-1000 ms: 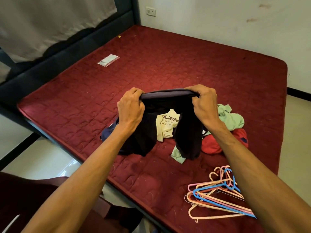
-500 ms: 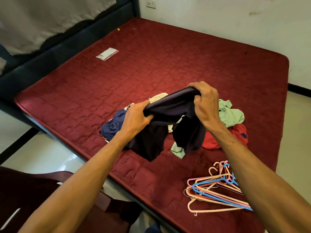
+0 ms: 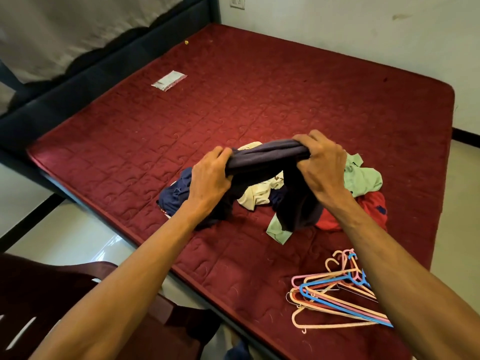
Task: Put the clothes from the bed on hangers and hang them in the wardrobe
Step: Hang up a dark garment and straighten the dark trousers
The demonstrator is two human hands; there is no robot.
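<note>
Dark navy garment [image 3: 267,154], bunched into a thick band, is held up between both hands just above the clothes pile on the bed [image 3: 259,87]. Left hand [image 3: 210,178] has its fingers curled round the left end of the band in a tight grip. Right hand [image 3: 322,165] has its fingers curled over the right end, also gripping. Loose fabric hangs from under each hand in two dark folds, the lower ends down on the pile and the maroon quilted mattress.

Pile sits near the bed's near edge, centre-right:
- cream shirt [image 3: 257,196], crumpled, under the band and between the two hanging folds
- blue garment [image 3: 174,196] at the left, partly behind the left hand
- pale green garment [image 3: 363,178] just right of the right hand, with one corner poking out at the front under the dark fabric
- red garment [image 3: 374,209] at the front right, partly hidden by the right forearm

Plastic hangers [image 3: 337,294], pink, peach and blue, lie in a loose heap on the mattress nearer the camera, apart from the pile; the right forearm covers their right side. Small clear packet [image 3: 168,80] lies flat far off near the dark headboard [image 3: 104,74]. Dark red chair [image 3: 52,294] stands on the floor at lower left, beside the bed.
</note>
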